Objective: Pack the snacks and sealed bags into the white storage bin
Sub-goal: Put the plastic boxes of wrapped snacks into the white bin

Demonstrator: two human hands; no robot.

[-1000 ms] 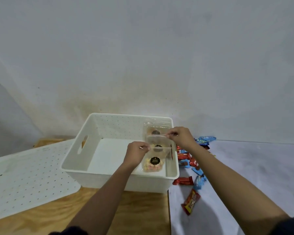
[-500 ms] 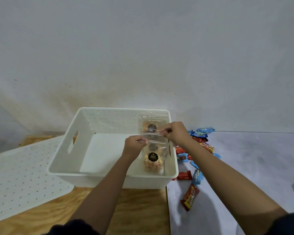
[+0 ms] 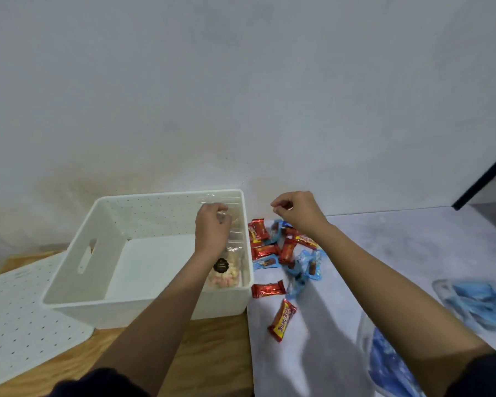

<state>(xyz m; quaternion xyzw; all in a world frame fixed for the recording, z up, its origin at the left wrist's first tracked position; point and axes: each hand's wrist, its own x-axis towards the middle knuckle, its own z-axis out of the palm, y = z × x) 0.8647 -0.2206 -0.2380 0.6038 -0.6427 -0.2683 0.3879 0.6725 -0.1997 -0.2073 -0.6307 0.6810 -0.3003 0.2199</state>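
The white storage bin (image 3: 78, 285) sits on the wooden table at centre left. Clear sealed bags of pastel sweets (image 3: 226, 275), each with a round black label, stand along its right inner wall. My left hand (image 3: 212, 227) is inside the bin, pinching the top of one of these bags. My right hand (image 3: 295, 210) hovers outside the bin above a scatter of red snack packets (image 3: 265, 251) and blue snack packets (image 3: 309, 263), fingers curled with nothing in them. One red and yellow bar (image 3: 282, 320) lies apart, nearer me.
The perforated white lid (image 3: 20, 313) lies flat to the left of the bin. At lower right are clear bags holding blue items (image 3: 481, 303). A white wall stands close behind; a pale cloth (image 3: 384, 247) covers the right side.
My right hand has let go of the clear bag and moved right, out of the bin, over the snack packets. My left hand stays on the bags. The view has swung right.
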